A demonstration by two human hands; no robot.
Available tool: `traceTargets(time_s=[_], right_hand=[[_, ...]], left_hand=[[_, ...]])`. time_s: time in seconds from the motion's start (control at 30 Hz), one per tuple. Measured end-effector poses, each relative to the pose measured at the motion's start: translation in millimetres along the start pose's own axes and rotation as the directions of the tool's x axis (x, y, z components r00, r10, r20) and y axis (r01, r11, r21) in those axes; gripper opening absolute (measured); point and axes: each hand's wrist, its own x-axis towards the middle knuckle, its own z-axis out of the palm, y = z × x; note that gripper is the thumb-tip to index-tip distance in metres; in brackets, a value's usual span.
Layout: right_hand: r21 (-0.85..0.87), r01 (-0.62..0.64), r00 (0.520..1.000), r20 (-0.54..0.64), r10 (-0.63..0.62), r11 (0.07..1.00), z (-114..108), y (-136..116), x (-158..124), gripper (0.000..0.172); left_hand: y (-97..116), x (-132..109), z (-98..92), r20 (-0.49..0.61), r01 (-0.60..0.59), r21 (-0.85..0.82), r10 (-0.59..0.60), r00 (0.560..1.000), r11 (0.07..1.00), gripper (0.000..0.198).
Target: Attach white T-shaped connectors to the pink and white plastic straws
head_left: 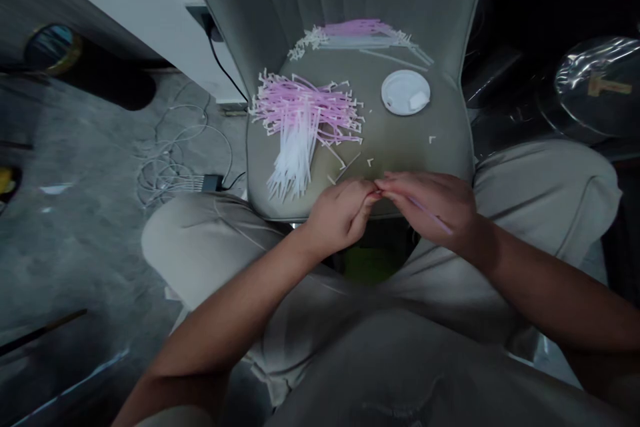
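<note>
My left hand (343, 210) and my right hand (435, 203) meet fingertip to fingertip over the front edge of a grey chair seat (400, 140). Both are pinched closed. A thin pink plastic strip (430, 215) runs from the pinch back across my right hand. Just beyond the hands lies a heap of pink strips (305, 110) over a bundle of white strips (293, 160). Another row of pink and white strips (360, 37) lies at the back of the seat.
A white round lid (405, 91) sits on the seat's right part, with small cut bits (370, 161) scattered near it. Cables (170, 160) and a power adapter (213, 181) lie on the grey floor at left. A clear plastic-wrapped object (600, 83) is at right.
</note>
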Motion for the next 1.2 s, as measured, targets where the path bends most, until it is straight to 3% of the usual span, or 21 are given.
traceTargets(time_s=[0.4, 0.47, 0.57, 0.7, 1.03, 1.2], right_hand=[[0.091, -0.086, 0.996, 0.041, 0.083, 0.992, -5, -2, 8, 0.016], [0.093, -0.107, 0.994, 0.035, 0.104, 0.99, -4, -1, 9, 0.015], [0.097, -0.125, 0.992, 0.042, 0.121, 0.987, -3, 0, 11, 0.013], [0.078, -0.132, 0.988, 0.09, 0.125, 0.988, -2, 2, 11, 0.014], [-0.09, -0.059, 0.99, 0.124, 0.07, 0.994, -1, 10, 4, 0.017], [-0.017, -0.128, 0.981, 0.143, 0.129, 0.992, -1, 14, 8, 0.025]], left_hand=[[8, -2, 0.9, -0.056, 0.234, -0.169, -0.246, 0.968, 0.958, 0.026], [7, -3, 3.0, -0.071, 0.316, -0.244, -0.341, 0.937, 0.917, 0.027], [6, -3, 7.3, -0.07, 0.447, -0.392, -0.511, 0.857, 0.804, 0.03], [9, 1, 11.9, 0.031, 0.548, -0.578, -0.654, 0.756, 0.605, 0.031], [10, 7, 10.2, 0.278, 0.655, -0.691, -0.724, 0.631, 0.306, 0.03], [6, 8, 9.0, 0.279, 0.654, -0.703, -0.737, 0.616, 0.279, 0.03]])
